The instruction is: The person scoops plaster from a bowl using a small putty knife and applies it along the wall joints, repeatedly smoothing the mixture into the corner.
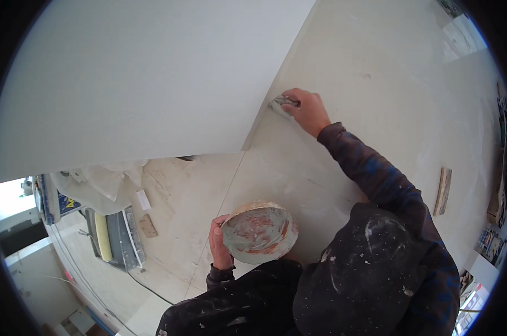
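My left hand (220,246) grips the rim of a round mixing bowl (260,234) from its left side, fingers outside and thumb at the edge. Greyish filler and reddish smears coat the inside of the bowl, which is tilted so that its inside shows, close to my knee. Out ahead, my right hand (309,110) is closed around a small putty knife (284,105) smeared with pale filler. The tool touches the foot of the white wall (152,78), where it meets the floor (371,95). My fingers partly hide the knife's handle.
On the left lie a dark paint tray with a yellow roller (103,238), crumpled plastic sheeting (105,182) and a small wood piece (148,225). A cable (152,291) crosses the floor. A wooden strip (442,191) lies on the right. The wall's corner (245,150) juts out ahead.
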`<state>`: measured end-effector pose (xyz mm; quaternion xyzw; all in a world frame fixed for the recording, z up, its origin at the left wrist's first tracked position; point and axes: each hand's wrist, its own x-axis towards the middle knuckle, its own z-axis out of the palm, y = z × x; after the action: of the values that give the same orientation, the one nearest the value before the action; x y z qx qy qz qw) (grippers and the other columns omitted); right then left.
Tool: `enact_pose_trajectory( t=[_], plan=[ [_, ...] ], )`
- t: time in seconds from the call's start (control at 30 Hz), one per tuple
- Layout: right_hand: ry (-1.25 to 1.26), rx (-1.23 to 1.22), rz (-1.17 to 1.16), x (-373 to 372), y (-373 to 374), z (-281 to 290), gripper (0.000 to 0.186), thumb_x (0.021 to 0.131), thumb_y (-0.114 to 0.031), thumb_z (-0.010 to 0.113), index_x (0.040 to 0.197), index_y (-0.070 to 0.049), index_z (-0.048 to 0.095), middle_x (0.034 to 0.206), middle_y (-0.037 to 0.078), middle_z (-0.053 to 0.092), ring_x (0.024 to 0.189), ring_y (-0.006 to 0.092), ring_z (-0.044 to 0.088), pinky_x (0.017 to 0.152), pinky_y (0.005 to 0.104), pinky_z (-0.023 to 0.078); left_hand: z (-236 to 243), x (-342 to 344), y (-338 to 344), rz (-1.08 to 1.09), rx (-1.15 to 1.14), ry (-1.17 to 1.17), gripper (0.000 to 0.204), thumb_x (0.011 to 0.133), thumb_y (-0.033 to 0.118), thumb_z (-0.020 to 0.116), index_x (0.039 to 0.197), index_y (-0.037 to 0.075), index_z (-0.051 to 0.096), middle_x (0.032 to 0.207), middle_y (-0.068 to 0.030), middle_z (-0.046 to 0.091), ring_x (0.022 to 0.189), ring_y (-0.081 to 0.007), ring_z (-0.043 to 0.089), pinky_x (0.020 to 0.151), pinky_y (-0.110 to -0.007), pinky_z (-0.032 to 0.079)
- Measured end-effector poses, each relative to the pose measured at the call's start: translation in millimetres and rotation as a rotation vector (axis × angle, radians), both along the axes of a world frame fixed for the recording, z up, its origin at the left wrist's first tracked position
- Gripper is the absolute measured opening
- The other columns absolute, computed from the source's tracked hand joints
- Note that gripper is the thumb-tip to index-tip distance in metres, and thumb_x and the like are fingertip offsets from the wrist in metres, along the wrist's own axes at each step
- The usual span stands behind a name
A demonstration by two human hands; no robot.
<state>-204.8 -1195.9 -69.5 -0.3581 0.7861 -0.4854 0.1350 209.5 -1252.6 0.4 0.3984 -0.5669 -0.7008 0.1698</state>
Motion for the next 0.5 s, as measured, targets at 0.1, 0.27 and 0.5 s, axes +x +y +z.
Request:
enact_pose_trajectory(
  t=[0.1, 0.27, 0.5],
  plan=[
    [-0.244, -0.035, -0.036, -15.4, 7.0, 30.8, 0.032, 0.090, -0.006, 0.075, 0.122, -0.003, 0.070, 0.097, 0.013, 0.070, 0.089, 0.0310, 0.066, 0.083, 0.0386, 0.055, -6.0, 3.8, -1.6, -0.004, -0.004, 0.021, 0.067, 0.105, 0.059, 0.048, 0.129, -0.003, 0.054, 0.120, -0.0122, 0.063, 0.112, -0.0186, 0.060, 0.099, -0.035, 0.047],
    [0.449, 0.017, 0.073, -17.3, -1.3, -4.8, 0.025, 0.089, -0.002, 0.064, 0.113, -0.001, 0.067, 0.102, 0.014, 0.066, 0.103, 0.0345, 0.061, 0.092, 0.0421, 0.051, -4.5, -0.4, -0.5, -0.009, 0.010, 0.028, 0.068, 0.104, 0.060, 0.049, 0.129, -0.003, 0.053, 0.120, -0.0123, 0.063, 0.112, -0.0183, 0.059, 0.099, -0.034, 0.047],
    [0.823, 0.049, 0.304, 92.0, -3.1, -23.0, 0.031, 0.084, -0.007, 0.061, 0.114, 0.002, 0.062, 0.117, 0.014, 0.066, 0.107, 0.0311, 0.061, 0.094, 0.0412, 0.051, 0.3, 4.1, 0.8, -0.004, -0.006, 0.003, 0.070, 0.104, 0.061, 0.049, 0.130, -0.004, 0.053, 0.120, -0.0124, 0.062, 0.112, -0.0185, 0.059, 0.099, -0.034, 0.047]
  ],
)
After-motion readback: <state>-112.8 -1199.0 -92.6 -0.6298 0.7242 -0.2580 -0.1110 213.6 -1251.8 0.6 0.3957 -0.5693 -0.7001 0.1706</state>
